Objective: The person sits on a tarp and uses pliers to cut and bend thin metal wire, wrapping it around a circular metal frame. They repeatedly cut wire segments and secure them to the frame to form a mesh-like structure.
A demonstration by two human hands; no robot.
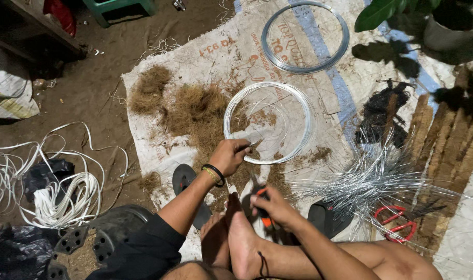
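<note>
My left hand (229, 155) grips the near rim of a coil of silver wire (298, 103) that lies on a white woven sack (215, 57). My right hand (272, 206) is closed on orange-handled cutters (262, 199), held just above my bare foot (240, 233). The cutters point up toward the coil's near edge. A black band and a yellow-green band circle my left wrist. A heap of short cut wire pieces (371, 179) lies to the right of my right hand.
A second, larger wire coil (305, 67) lies farther back. Brown coconut fibre (195, 109) covers the sack's left part. Red-handled scissors (399, 220), fibre-wrapped sticks (449, 145), white cord (65, 199), black sandals (183, 179) and a potted plant (443, 31) surround me.
</note>
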